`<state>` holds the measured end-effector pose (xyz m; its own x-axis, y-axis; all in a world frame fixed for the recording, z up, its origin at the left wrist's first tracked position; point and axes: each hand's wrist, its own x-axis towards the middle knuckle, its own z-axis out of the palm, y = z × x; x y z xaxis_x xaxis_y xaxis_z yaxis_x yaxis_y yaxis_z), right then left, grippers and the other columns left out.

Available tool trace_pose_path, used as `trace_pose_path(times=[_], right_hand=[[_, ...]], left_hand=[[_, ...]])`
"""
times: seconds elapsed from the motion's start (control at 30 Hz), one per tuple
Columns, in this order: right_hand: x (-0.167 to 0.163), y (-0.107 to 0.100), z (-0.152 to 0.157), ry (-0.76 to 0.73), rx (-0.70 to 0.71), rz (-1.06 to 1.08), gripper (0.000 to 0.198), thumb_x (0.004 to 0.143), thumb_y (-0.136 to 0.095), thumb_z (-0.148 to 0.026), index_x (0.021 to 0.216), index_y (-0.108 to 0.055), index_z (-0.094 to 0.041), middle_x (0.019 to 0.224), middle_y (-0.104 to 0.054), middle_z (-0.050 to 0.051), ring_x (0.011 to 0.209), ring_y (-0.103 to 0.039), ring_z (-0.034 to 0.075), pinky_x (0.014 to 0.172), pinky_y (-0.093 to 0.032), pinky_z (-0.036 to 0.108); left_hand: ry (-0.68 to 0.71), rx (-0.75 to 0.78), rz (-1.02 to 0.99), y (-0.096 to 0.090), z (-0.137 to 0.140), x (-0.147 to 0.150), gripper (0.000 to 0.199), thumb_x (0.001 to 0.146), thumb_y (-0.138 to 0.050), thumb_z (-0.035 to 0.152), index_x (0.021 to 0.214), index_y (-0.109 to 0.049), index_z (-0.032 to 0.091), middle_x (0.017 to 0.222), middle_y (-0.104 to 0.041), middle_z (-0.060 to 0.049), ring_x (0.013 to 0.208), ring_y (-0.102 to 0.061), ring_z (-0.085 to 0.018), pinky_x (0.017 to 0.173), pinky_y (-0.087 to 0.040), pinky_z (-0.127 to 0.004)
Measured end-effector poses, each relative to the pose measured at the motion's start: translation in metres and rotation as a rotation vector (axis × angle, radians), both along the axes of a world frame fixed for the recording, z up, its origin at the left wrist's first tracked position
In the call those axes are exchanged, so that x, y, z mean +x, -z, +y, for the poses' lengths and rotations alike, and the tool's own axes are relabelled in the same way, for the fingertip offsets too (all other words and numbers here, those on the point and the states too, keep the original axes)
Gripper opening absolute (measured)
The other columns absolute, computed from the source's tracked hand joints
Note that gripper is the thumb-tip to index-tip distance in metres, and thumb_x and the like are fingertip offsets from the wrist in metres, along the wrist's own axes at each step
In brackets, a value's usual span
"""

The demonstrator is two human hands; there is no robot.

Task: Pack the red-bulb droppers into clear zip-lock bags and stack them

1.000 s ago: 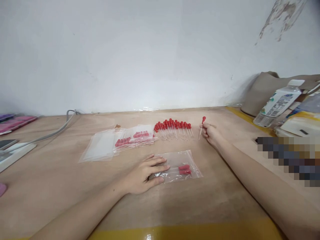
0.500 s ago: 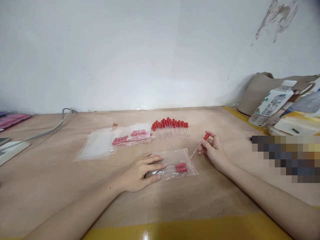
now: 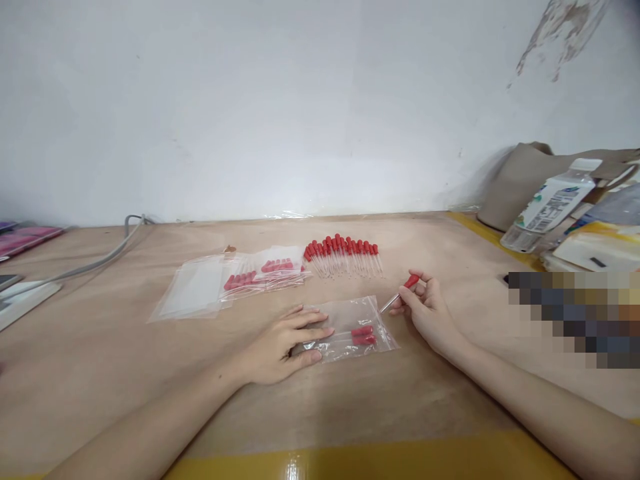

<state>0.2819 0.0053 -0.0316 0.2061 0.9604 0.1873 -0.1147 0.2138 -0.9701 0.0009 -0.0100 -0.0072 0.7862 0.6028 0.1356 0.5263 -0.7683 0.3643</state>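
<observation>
Between the fingers of my right hand (image 3: 424, 300) is a dropper (image 3: 411, 281) with a red rubber bulb and a thin clear tube. Its tube slants down to the left, the tip close to the mouth of a clear zip bag (image 3: 345, 310). Two droppers (image 3: 363, 339) lie inside that bag, red bulbs towards its zip end. My left hand (image 3: 283, 343) rests flat with fingers spread over the bag's left part, covering some of it. Behind, a fanned row of loose droppers (image 3: 342, 247) lies with bulbs towards the wall.
Filled zip bags (image 3: 265, 272) with red-bulbed droppers overlap a stack of flat clear bags (image 3: 193, 288) on the left. A grey cable (image 3: 107, 257) crosses the far left. To the right stand a plastic bottle (image 3: 553, 203) and a grey-brown bag (image 3: 510, 180).
My right hand has tilted the dropper slightly, and its tube now looks shorter and thicker, by the bag's mouth. My left hand stays in place on the bag.
</observation>
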Motion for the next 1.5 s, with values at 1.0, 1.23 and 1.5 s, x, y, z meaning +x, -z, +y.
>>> trace_pose_path(times=[1.0,1.23,1.5], right_hand=[[0.014,-0.008,0.006,-0.533,0.151,-0.766,0.016,0.074,-0.061,-0.034,0.078,-0.067,-0.02,0.083,-0.057,0.004,0.076,-0.053,0.014,0.07,-0.043,0.028],[0.002,-0.004,0.006,-0.418,0.171,-0.747,0.015,0.076,-0.057,-0.033,0.07,-0.067,-0.022,0.082,-0.058,0.003,0.076,-0.053,0.016,0.071,-0.043,0.031],[0.025,0.008,0.051,0.052,-0.033,-0.498,0.026,0.07,-0.06,-0.044,0.078,-0.059,-0.019,0.069,-0.06,0.001,0.06,-0.052,0.013,0.059,-0.043,0.027]], left_hand=[[-0.008,0.036,0.003,-0.001,-0.001,0.001,0.047,0.09,-0.046,0.039,0.135,-0.035,0.029,0.138,-0.04,-0.003,0.126,-0.037,-0.022,0.107,-0.023,-0.046],[-0.006,0.041,-0.004,0.0,0.0,0.001,0.047,0.09,-0.047,0.039,0.135,-0.036,0.03,0.138,-0.04,-0.003,0.127,-0.037,-0.022,0.107,-0.023,-0.046],[-0.023,0.012,-0.003,-0.001,-0.001,0.001,0.045,0.09,-0.046,0.039,0.133,-0.038,0.03,0.139,-0.038,-0.002,0.128,-0.035,-0.022,0.108,-0.022,-0.046]])
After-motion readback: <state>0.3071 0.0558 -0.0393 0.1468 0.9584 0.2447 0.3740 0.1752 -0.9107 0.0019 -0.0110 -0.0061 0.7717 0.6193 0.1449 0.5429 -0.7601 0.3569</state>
